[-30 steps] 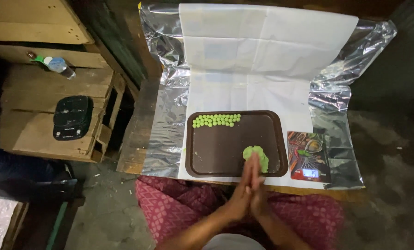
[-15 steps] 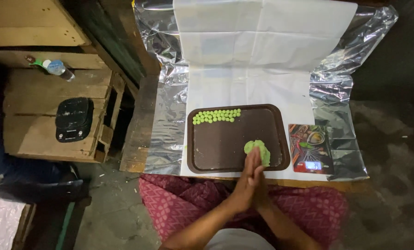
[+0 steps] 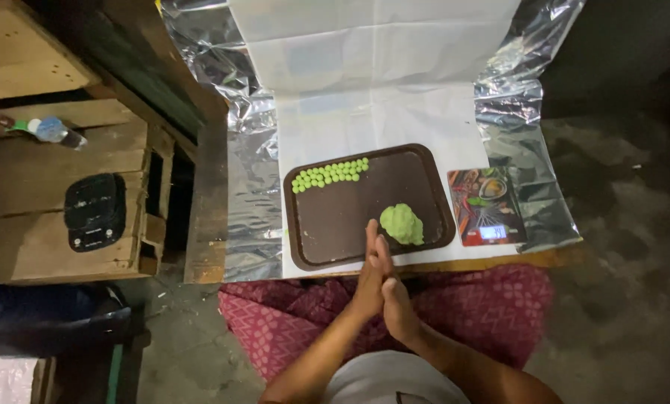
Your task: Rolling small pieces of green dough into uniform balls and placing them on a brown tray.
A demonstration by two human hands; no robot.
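While the left hand (image 3: 366, 278) and right hand (image 3: 395, 299) press flat together palm to palm above the patterned red cloth (image 3: 290, 322) over the lap, whether anything lies between these hands cannot be told. Just beyond the fingertips, a lump of pale green dough (image 3: 402, 224) sits at the near right of a dark brown rectangular tray (image 3: 335, 224) on the counter (image 3: 500, 262), with a small colourful kitchen scale (image 3: 487, 206) beside it. At the tray's far left lie two rows of small green dough balls (image 3: 330, 174), on white paper (image 3: 380, 120) over crinkled silver foil (image 3: 245, 187).
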